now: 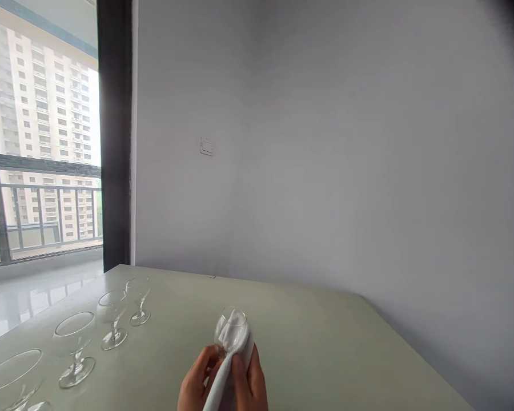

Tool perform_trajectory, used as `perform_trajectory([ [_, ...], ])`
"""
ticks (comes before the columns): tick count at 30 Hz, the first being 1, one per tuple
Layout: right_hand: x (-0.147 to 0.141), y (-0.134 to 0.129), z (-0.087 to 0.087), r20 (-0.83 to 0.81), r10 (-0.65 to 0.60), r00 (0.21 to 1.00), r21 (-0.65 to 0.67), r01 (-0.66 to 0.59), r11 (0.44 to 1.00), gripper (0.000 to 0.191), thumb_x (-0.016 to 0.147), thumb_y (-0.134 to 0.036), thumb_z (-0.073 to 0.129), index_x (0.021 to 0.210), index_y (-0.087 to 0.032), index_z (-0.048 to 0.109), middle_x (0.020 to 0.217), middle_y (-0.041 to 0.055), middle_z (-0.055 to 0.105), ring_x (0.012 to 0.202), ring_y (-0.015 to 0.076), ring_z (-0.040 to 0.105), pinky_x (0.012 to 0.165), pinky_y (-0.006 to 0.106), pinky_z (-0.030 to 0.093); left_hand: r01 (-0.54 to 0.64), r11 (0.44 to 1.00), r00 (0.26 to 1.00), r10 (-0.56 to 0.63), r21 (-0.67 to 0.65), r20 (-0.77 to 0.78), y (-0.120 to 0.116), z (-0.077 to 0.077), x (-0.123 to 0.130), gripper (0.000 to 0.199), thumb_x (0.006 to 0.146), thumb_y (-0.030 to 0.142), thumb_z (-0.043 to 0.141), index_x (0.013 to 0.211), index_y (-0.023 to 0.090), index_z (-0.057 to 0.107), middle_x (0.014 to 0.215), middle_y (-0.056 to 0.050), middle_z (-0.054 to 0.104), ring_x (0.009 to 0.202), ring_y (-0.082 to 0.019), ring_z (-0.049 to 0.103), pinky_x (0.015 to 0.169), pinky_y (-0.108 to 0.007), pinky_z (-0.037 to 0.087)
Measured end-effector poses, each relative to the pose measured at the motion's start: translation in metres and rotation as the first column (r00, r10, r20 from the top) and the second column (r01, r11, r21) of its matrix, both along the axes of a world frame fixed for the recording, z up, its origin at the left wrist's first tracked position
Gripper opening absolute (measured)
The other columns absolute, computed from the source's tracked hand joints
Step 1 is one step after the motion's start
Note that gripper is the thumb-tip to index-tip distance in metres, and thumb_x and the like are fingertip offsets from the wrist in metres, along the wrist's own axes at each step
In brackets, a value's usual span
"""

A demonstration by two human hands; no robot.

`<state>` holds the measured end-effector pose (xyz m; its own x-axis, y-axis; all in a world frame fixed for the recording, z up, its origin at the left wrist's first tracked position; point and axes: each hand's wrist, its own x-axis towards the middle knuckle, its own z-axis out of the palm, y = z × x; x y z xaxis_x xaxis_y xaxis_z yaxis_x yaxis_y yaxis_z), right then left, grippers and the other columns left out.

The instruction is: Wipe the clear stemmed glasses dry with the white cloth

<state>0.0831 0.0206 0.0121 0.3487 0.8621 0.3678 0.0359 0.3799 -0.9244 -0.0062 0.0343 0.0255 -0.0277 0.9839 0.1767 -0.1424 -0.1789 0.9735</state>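
A clear stemmed glass is held above the table, its rim turned up and a little away from me. My left hand is closed around its lower part, near the stem, which the fingers mostly hide. My right hand grips a white cloth and presses it against the right side of the glass. White cloth also shows through the bowl; whether it is inside or behind the glass I cannot tell. A tail of the cloth hangs down between both hands.
Several similar stemmed glasses stand upright in a row along the left of the pale green table, among them a near one and a far one. Grey walls border the table behind and at right. A window is at left.
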Motion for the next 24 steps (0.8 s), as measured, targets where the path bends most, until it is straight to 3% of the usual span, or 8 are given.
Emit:
perform_trajectory([
  [2,-0.008,-0.002,-0.006,-0.060,-0.014,0.998,0.026,0.016,1.000,0.050,0.083,-0.054,0.046,0.121,-0.021,0.048,0.112,0.0122,0.063,0.102,0.0279,0.060,0.080,0.037,0.051,-0.044,0.998,0.997,0.047,0.050,-0.064,-0.004,0.001,-0.001,0.033,0.059,0.044,0.072,0.086,0.027,0.067,0.099,-0.002,0.066,0.082,-0.023,0.061,0.068,-0.026,0.047],
  [5,-0.015,-0.003,-0.010,-0.079,-0.036,0.996,0.047,0.040,0.998,0.053,0.081,-0.053,0.049,0.124,-0.021,0.045,0.117,0.0128,0.061,0.109,0.0289,0.056,0.090,0.040,0.046,-0.071,0.990,0.984,0.089,0.124,-0.152,-0.009,-0.002,0.000,0.040,0.060,0.039,0.071,0.099,0.030,0.067,0.129,-0.002,0.055,0.115,-0.032,0.050,0.089,-0.033,0.044],
  [9,-0.011,-0.003,-0.011,0.019,-0.075,0.997,-0.012,0.076,0.997,0.053,0.079,-0.054,0.050,0.118,-0.019,0.052,0.106,0.0139,0.065,0.098,0.0298,0.060,0.084,0.040,0.047,-0.110,0.950,0.944,0.192,0.293,-0.267,-0.009,-0.004,0.000,0.028,0.073,0.034,0.059,0.099,0.032,0.070,0.140,-0.001,0.043,0.119,-0.034,0.047,0.095,-0.041,0.039],
  [11,-0.007,-0.001,-0.009,0.049,-0.035,0.998,-0.052,0.037,0.998,0.051,0.078,-0.055,0.050,0.110,-0.017,0.058,0.093,0.0126,0.068,0.084,0.0286,0.063,0.075,0.038,0.049,-0.120,0.896,0.915,0.267,0.427,-0.302,-0.006,-0.003,-0.002,0.028,0.078,0.035,0.051,0.100,0.034,0.069,0.141,-0.002,0.041,0.120,-0.034,0.045,0.097,-0.043,0.037],
  [13,-0.002,0.001,-0.007,0.042,0.024,0.999,-0.057,-0.022,0.998,0.047,0.076,-0.053,0.053,0.103,-0.016,0.061,0.088,0.0111,0.069,0.078,0.0271,0.062,0.071,0.036,0.049,-0.101,0.873,0.914,0.272,0.478,-0.303,-0.001,-0.002,-0.006,0.029,0.081,0.039,0.047,0.098,0.035,0.070,0.139,-0.003,0.044,0.122,-0.033,0.043,0.097,-0.042,0.036],
  [18,0.011,0.010,0.000,0.056,0.126,0.991,-0.002,-0.126,0.992,0.034,0.076,-0.039,0.054,0.098,-0.015,0.061,0.088,0.0081,0.068,0.080,0.0228,0.062,0.073,0.031,0.049,-0.056,0.959,0.967,0.121,0.276,-0.225,0.006,-0.002,-0.009,0.035,0.078,0.054,0.049,0.087,0.031,0.073,0.120,-0.007,0.057,0.111,-0.029,0.051,0.093,-0.038,0.039],
  [21,0.020,0.014,-0.004,0.280,0.047,0.959,0.014,-0.053,0.998,0.020,0.074,-0.031,0.054,0.085,-0.017,0.062,0.077,0.0041,0.065,0.071,0.0192,0.060,0.063,0.027,0.048,-0.024,0.991,0.989,0.043,0.133,-0.143,0.004,-0.001,-0.005,0.043,0.064,0.060,0.062,0.088,0.025,0.070,0.107,-0.009,0.061,0.092,-0.027,0.059,0.074,-0.033,0.048],
  [24,0.024,0.014,-0.012,0.533,-0.073,0.843,0.134,0.001,0.991,0.016,0.073,-0.021,0.051,0.085,-0.019,0.062,0.083,0.0055,0.062,0.077,0.0198,0.058,0.067,0.028,0.047,0.017,0.999,0.998,-0.020,-0.042,-0.063,0.003,0.006,-0.005,0.051,0.060,0.060,0.066,0.091,0.019,0.064,0.079,-0.005,0.064,0.065,-0.021,0.060,0.057,-0.030,0.047],
])
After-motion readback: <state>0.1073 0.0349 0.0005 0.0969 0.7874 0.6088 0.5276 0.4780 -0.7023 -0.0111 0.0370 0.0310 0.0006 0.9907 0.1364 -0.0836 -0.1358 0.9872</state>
